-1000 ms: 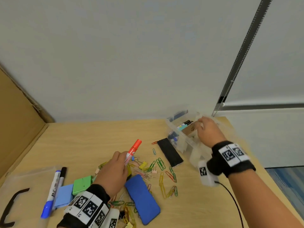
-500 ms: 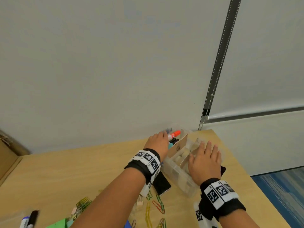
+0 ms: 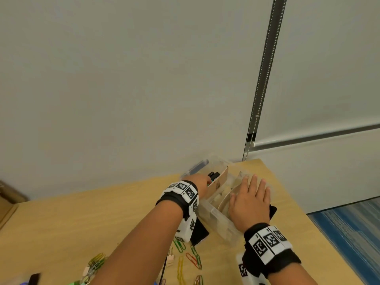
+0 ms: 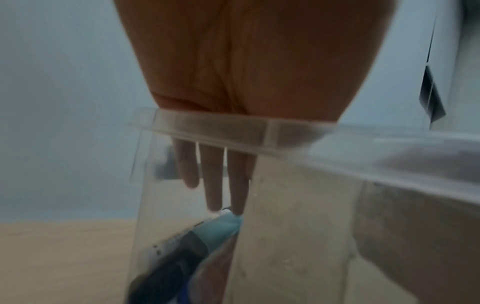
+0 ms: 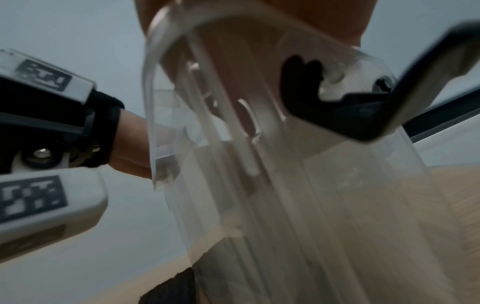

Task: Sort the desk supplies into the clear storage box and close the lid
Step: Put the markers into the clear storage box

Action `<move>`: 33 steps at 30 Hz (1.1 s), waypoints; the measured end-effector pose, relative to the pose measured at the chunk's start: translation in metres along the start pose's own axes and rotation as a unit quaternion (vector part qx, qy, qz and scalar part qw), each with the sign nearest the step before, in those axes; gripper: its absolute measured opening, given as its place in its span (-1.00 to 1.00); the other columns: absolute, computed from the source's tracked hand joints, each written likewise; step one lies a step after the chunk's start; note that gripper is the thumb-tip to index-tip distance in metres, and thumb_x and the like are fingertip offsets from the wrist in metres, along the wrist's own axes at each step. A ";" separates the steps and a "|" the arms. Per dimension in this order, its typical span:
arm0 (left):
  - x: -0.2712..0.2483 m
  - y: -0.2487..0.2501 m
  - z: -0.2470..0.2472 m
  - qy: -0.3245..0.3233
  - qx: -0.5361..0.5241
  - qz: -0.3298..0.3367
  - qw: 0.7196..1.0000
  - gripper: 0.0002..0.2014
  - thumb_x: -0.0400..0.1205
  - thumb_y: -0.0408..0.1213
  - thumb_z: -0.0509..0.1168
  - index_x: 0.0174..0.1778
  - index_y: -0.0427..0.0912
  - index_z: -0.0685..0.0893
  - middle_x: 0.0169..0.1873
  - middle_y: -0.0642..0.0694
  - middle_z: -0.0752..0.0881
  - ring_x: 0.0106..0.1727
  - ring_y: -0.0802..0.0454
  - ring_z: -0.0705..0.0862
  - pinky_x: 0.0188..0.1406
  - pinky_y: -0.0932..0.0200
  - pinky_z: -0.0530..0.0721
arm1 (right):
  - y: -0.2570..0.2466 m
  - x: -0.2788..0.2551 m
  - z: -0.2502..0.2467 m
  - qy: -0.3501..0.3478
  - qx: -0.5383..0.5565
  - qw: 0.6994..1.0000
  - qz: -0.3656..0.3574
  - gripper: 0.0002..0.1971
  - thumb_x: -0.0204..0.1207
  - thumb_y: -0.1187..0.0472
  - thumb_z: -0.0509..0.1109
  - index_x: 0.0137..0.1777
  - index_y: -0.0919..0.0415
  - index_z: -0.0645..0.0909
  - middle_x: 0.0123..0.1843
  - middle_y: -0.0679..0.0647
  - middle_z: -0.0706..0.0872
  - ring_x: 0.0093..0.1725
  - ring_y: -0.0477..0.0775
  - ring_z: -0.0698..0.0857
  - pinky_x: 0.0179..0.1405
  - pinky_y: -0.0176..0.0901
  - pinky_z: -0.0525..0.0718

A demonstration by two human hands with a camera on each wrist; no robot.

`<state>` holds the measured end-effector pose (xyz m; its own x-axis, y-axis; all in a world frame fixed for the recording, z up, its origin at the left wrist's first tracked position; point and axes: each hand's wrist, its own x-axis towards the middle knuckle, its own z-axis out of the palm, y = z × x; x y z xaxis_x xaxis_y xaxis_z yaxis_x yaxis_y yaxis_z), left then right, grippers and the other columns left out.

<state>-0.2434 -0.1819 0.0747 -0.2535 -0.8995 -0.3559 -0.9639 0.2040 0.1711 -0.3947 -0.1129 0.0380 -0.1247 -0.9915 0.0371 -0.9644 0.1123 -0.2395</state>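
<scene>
No writing is legible; the left hand reaches straight-fingered into the box, touching markers, while the right hand lies flat, fingers spread, on it.

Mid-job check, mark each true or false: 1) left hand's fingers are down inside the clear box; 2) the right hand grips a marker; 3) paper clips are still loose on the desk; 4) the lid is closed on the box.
1) True: the left hand has its fingers inside the clear storage box, by the markers.
2) False: the right hand lies flat on the box, fingers straight.
3) True: paper clips lie on the desk.
4) False: the box is open.
</scene>
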 end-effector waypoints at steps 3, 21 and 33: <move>-0.025 -0.002 0.008 0.110 -0.043 0.005 0.993 -0.50 0.64 -0.44 0.10 0.49 0.02 0.44 0.39 -0.07 0.57 0.34 -0.09 0.57 0.34 -0.06 0.57 | -0.001 0.000 -0.001 0.002 0.000 1.000 -0.001 -0.33 0.67 -0.07 -0.11 0.68 0.27 -0.14 0.70 0.32 -0.16 0.67 0.37 -0.19 0.66 0.24 -0.16; -0.292 -0.154 0.116 0.251 -0.100 -0.133 0.954 -0.67 0.74 -0.22 0.07 0.42 0.09 0.46 0.40 0.15 0.48 0.42 0.12 0.41 0.37 0.21 0.40 | -0.035 -0.047 -0.010 0.097 0.035 0.988 -0.116 -0.44 0.54 0.12 0.22 0.54 0.22 0.28 0.61 0.22 0.31 0.61 0.35 0.20 0.60 0.31 0.14; -0.364 -0.293 0.156 0.105 -0.120 -0.372 0.915 -0.78 0.66 -0.13 0.12 0.18 0.00 0.56 0.12 0.00 0.64 0.09 0.01 0.64 0.13 0.05 0.64 | -0.237 -0.187 0.052 -0.028 0.164 0.884 -0.438 -0.84 0.57 0.17 0.20 0.00 0.07 0.62 -0.05 -0.08 0.67 0.01 -0.01 0.56 -0.19 -0.09 0.63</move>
<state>0.1187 0.1465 0.0107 0.5104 -0.8147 -0.2751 -0.8117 -0.5621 0.1586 -0.1303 0.0424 0.0374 0.6557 -0.6919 0.3024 -0.5649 -0.7152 -0.4116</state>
